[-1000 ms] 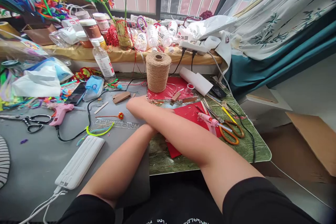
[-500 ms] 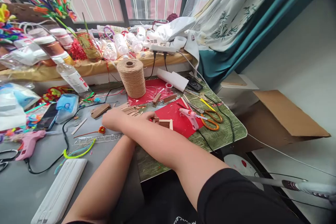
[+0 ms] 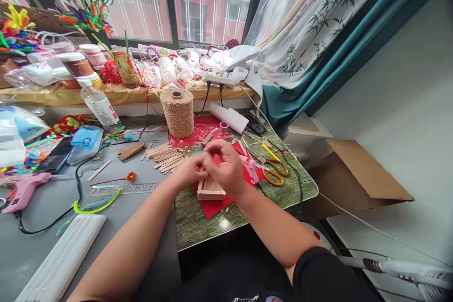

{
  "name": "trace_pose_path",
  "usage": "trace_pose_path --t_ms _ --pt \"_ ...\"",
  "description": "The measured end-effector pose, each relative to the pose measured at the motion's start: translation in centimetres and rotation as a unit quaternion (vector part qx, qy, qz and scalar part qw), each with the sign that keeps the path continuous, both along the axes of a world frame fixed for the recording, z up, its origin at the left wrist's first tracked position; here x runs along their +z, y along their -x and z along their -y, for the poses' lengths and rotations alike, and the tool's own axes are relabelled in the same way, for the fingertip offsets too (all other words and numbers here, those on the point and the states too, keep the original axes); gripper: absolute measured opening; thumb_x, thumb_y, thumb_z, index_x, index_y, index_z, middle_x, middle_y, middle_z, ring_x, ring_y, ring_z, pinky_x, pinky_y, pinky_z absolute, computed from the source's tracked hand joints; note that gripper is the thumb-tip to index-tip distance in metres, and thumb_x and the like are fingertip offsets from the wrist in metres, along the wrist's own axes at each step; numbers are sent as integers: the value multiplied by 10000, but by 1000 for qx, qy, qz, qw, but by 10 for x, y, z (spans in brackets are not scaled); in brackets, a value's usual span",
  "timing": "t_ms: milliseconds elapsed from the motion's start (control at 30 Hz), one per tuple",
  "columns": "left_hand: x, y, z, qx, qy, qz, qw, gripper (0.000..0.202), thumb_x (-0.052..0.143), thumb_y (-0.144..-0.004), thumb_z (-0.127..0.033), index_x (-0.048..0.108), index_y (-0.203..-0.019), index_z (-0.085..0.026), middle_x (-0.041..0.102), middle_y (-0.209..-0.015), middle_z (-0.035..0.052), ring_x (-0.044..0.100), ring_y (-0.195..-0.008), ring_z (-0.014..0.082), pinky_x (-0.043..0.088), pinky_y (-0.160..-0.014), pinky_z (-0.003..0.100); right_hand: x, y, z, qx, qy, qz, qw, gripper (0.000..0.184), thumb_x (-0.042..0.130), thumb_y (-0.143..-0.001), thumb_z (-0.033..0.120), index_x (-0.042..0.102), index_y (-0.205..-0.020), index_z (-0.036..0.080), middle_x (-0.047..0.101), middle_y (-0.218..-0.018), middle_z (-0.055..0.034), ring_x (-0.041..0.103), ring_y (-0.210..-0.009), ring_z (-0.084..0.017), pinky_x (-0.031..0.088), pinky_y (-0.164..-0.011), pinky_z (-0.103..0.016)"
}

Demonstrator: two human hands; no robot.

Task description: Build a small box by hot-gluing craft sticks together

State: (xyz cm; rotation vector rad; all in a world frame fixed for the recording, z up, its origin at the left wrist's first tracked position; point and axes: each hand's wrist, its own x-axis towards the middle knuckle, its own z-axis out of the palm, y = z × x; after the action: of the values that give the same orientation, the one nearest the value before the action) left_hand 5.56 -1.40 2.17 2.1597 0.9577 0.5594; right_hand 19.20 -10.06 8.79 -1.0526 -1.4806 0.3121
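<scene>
A small box made of wooden craft sticks (image 3: 211,190) rests on a red sheet (image 3: 212,208) in front of me. My left hand (image 3: 189,170) is at its left side, with thumb and fingers closed by the box edge. Above the box my right hand (image 3: 225,166) is curled, its thumb and fingertips pinched together close to my left fingers. Whatever lies in that pinch is too small and too hidden to make out. Loose wooden sticks (image 3: 170,156) lie in a pile left of my hands. Part of a pink glue gun (image 3: 250,168) shows right of my right hand.
Behind the hands stands a large twine spool (image 3: 177,113). Orange-handled scissors (image 3: 278,170) lie on the right. A second pink glue gun (image 3: 30,188), a clear ruler (image 3: 127,189) and a white case (image 3: 62,259) are on the left. Cords cross the table.
My right arm no longer crosses over the left one. The right hand has come from the stick pile to above the box. The view has shifted, and more of the box shows.
</scene>
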Motion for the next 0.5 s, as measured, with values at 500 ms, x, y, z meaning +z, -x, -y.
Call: trace_pose_path --t_ms 500 --pt "0 2 -3 -37 2 -53 998 109 617 -703 -270 645 -793 -213 673 -806 -11 598 -751 183 418 -667 279 -46 -47 13 55 45 69 995 122 631 -965 184 722 -1031 232 737 -990 -54 686 -948 -194 571 -883 -359"
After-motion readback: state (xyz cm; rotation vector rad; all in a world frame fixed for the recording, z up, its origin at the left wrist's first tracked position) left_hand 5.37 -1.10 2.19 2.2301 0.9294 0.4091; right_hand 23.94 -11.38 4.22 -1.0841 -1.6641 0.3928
